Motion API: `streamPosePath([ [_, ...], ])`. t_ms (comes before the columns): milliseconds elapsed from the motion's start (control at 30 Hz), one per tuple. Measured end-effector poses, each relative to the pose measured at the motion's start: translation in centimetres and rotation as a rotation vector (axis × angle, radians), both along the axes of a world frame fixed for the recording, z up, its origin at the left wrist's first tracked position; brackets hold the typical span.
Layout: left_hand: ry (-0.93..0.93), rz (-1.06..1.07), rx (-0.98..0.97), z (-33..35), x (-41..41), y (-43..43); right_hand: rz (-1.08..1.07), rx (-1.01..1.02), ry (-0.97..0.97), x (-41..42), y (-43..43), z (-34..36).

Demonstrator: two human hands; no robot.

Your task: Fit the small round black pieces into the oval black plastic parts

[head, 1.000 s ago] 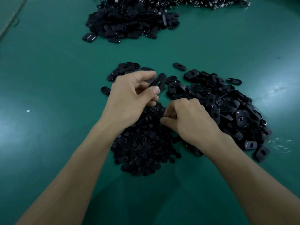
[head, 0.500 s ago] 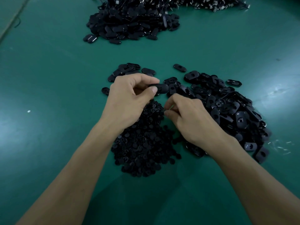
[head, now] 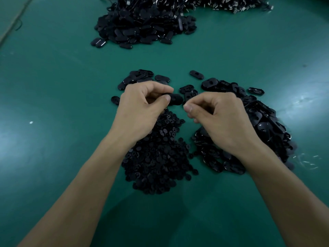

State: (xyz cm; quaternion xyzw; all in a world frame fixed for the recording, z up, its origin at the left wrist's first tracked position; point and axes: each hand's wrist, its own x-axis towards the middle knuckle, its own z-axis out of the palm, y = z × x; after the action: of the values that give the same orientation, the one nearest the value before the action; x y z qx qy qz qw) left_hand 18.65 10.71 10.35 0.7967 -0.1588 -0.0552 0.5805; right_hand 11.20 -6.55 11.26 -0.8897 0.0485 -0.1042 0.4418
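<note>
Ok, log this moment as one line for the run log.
left hand: pinches oval part | right hand: fingertips pinched, contents hidden | round-piece pile: below left hand

Two bare hands meet over heaps of black parts on a green tabletop [head: 53, 90].

The left hand [head: 140, 107] has an oval black part [head: 176, 99] in its grip, thumb on the near side and fingers curled over, one end poking toward the right hand [head: 220, 120]. That hand's thumb and forefinger are pressed together just beside the part; anything between them is hidden. Small round pieces [head: 156, 157] lie heaped below, a heap of oval parts [head: 263, 125] at right, a further pile [head: 142, 27] well beyond.
</note>
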Motion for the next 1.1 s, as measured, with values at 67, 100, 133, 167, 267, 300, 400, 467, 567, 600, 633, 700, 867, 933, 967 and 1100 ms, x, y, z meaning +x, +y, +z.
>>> streamPosePath([
  [67, 0.007, -0.001, -0.023, 0.0, 0.0, 0.0, -0.01, 0.01, -0.001, 0.1, 0.1, 0.0],
  [100, 0.008, -0.002, -0.032, 0.0, 0.0, 0.0, -0.012, 0.009, -0.005, 0.1, 0.2, 0.1],
  [133, 0.01, -0.003, -0.039, 0.0, 0.0, 0.0, -0.016, 0.009, -0.011, 0.1, 0.3, 0.1],
  [167, 0.015, -0.003, -0.048, 0.0, 0.0, 0.0, -0.022, 0.015, -0.02, 0.1, 0.3, 0.1],
  [267, 0.037, -0.014, -0.078, 0.0, 0.0, -0.1, -0.032, 0.065, -0.047, 0.0, 0.4, 0.4],
  [300, 0.044, -0.021, -0.086, 0.0, 0.1, -0.1, -0.036, 0.077, -0.056, 0.1, 0.4, 0.5],
  [400, 0.058, -0.037, -0.107, 0.1, 0.0, -0.1, -0.051, 0.073, -0.091, 0.2, 0.6, 0.9],
  [467, 0.056, -0.052, -0.111, 0.2, -0.1, -0.1, -0.056, 0.055, -0.107, 0.3, 0.7, 1.0],
  [567, 0.035, -0.082, -0.113, 0.5, -0.3, -0.2, -0.066, 0.055, -0.105, 0.3, 1.0, 1.1],
  [600, 0.026, -0.091, -0.112, 0.6, -0.4, -0.2, -0.062, 0.054, -0.102, 0.3, 1.1, 1.1],
  [633, 0.019, -0.098, -0.11, 0.6, -0.5, -0.2, -0.057, 0.053, -0.097, 0.3, 1.2, 1.1],
  [700, 0.009, -0.101, -0.109, 0.7, -0.5, -0.3, -0.059, 0.055, -0.076, 0.3, 1.3, 1.1],
  [867, -0.015, -0.104, -0.08, 0.7, -0.6, -0.4, -0.12, 0.031, -0.056, 0.3, 1.4, 1.1],
  [933, -0.023, -0.117, -0.058, 0.7, -0.7, -0.5, -0.121, 0.018, -0.044, 0.3, 1.6, 1.1],
  [967, -0.027, -0.121, -0.046, 0.6, -0.7, -0.5, -0.119, 0.009, -0.035, 0.3, 1.6, 1.2],
  [1100, -0.05, -0.145, 0.003, 0.5, -0.9, -0.6, -0.139, -0.01, 0.008, 0.4, 1.5, 1.2],
])
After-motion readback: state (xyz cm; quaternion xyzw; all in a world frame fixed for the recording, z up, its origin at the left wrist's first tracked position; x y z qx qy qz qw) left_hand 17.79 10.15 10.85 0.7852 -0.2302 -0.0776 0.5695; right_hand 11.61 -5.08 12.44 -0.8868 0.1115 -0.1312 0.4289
